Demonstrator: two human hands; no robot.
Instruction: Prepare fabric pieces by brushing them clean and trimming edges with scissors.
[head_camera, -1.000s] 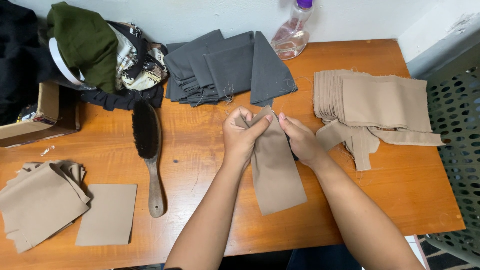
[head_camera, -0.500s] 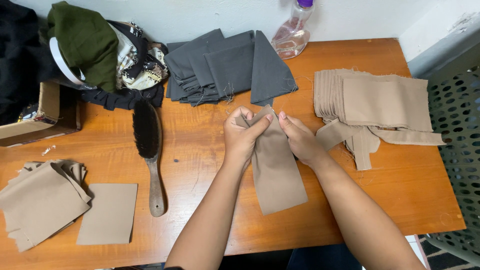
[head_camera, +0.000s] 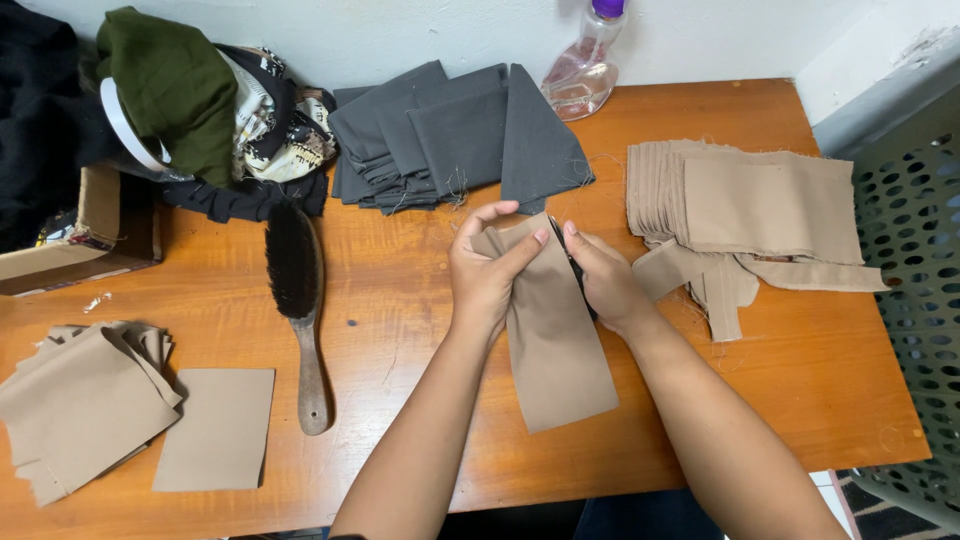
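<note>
1. At frame centre, a tan fabric strip (head_camera: 556, 340) is pinched at its upper end by the left hand (head_camera: 488, 272).
2. The right hand (head_camera: 603, 280) is closed around what appear to be small dark scissors (head_camera: 568, 262), set against the strip's top edge.
3. A wooden brush (head_camera: 298, 305) lies to the left.

Orange-brown wooden worktop (head_camera: 400, 250), grain running across, surface glossy under even, soft light. Pushed against a plain white wall (head_camera: 400, 35) along the far edge. At the right, a grey perforated panel (head_camera: 915, 230) dotted with round holes, just beside the worktop's edge. Below the near right corner, a glimpse of pale floor (head_camera: 830, 490) and a dark patterned mat (head_camera: 890, 520).
</note>
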